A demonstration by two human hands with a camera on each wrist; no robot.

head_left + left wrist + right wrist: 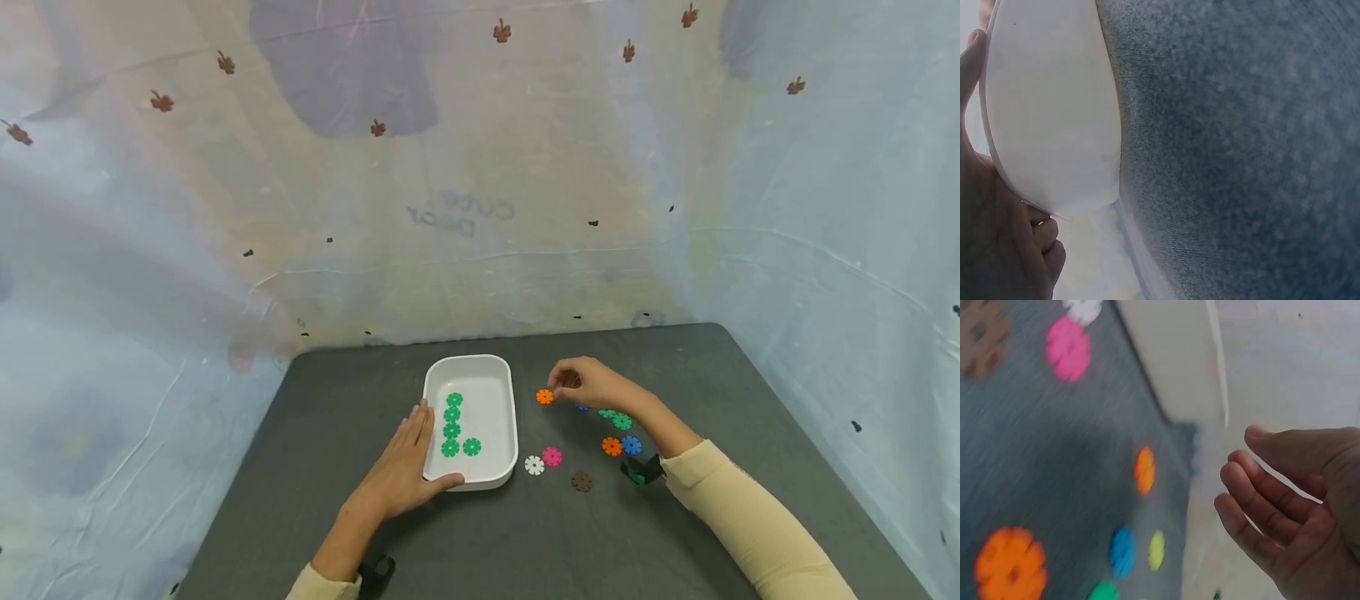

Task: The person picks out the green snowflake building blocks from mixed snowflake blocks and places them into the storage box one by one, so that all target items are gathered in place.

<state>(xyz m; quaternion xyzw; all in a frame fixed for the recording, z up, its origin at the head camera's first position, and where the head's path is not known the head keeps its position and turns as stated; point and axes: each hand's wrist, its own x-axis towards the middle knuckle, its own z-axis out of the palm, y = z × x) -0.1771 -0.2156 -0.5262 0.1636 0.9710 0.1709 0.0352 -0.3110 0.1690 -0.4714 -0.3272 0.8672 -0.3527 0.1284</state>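
Item: right hand (592, 382), over the far part of a dark grey table (337, 400). Grip loosely bent, a gap left between thumb and fingertips; nothing held.

Item: orange flower-shaped disc (544, 397), flat on the table, just left of the right hand's fingertips, between them and the tray; the right wrist view shows it apart from the grip.

Item: left hand (401, 462), at the tray's left side. Grip spread, fingers laid straight along the rim, thumb across the near corner, touching the tray.

Item: white tray (491, 408), rectangular with rounded corners, upright.

Item: five green flower-shaped discs (452, 430) inside the tray, four in a column near its left wall, one to the right of the nearest.

Item: loose flower-shaped discs on the table, right of the tray. White disc (534, 465) and pink disc (552, 457) side by side; brown disc (582, 481) nearer the person; second orange disc (612, 447) beside a blue disc (632, 445); two green discs (622, 422) near the right forearm; another blue disc (582, 407), partly hidden below the right hand; yellow disc (1157, 550), seen in the right wrist view.
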